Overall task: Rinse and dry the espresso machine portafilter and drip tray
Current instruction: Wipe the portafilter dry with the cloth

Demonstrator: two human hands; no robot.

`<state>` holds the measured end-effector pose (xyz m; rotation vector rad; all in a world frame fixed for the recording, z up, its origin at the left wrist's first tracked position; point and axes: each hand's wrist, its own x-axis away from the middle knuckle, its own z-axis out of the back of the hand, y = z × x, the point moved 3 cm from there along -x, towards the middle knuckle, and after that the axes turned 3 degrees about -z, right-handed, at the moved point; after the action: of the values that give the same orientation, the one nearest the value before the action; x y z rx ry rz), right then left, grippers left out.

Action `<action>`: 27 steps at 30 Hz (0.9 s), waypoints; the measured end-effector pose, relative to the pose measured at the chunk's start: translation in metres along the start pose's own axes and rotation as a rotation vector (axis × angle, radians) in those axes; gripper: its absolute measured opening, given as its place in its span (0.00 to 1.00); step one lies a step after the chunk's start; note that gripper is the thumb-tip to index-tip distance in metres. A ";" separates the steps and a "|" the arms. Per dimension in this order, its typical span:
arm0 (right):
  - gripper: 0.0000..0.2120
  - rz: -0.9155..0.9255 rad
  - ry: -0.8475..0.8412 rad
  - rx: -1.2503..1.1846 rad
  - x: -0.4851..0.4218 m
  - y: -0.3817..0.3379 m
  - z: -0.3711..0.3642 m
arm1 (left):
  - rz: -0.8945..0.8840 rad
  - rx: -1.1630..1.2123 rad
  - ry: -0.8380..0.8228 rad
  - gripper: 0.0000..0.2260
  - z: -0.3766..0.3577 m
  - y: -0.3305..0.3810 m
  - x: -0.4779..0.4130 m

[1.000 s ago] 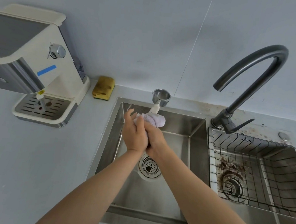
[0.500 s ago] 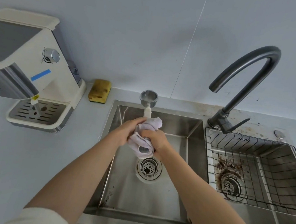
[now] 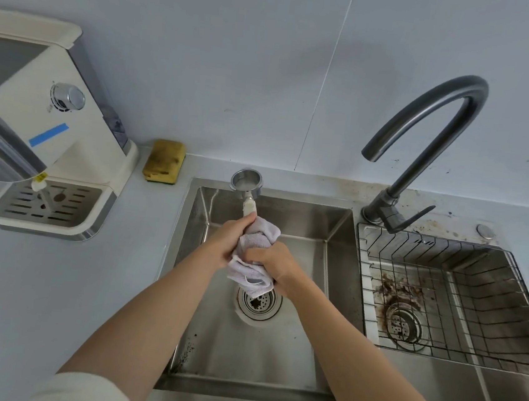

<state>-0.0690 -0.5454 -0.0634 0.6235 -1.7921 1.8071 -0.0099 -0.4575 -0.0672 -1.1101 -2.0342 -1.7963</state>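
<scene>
Since a second ago the cloth (image 3: 255,258) has slid down the portafilter (image 3: 247,188) handle, baring its cream neck; handle drying looks nearly done; left hand (image 3: 224,245) and right hand (image 3: 271,261) fingers clench cloth and handle over the sink (image 3: 332,256); its basket at 12 o'clock looks empty; drip tray (image 3: 50,209) sits untouched at 9 o'clock; right basin's rack (image 3: 442,300) holds only coffee stains.

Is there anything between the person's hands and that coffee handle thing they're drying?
Yes, the pale cloth. It wraps the portafilter handle; the right hand grips through it. The left hand seems to touch the bare handle just above it.
</scene>
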 end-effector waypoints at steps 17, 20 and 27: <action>0.09 0.217 -0.155 -0.076 0.017 0.007 0.015 | 0.030 0.127 0.223 0.09 0.024 -0.001 -0.001; 0.18 0.133 -0.061 -0.164 0.008 0.005 0.033 | 0.020 0.052 0.214 0.08 0.035 -0.007 0.003; 0.14 0.121 -0.035 -0.242 -0.015 -0.025 0.054 | 0.045 0.050 0.152 0.08 0.036 -0.020 0.020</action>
<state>-0.0431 -0.5998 -0.0533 0.4628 -2.0713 1.6274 -0.0257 -0.4160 -0.0791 -0.9661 -1.9403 -1.7410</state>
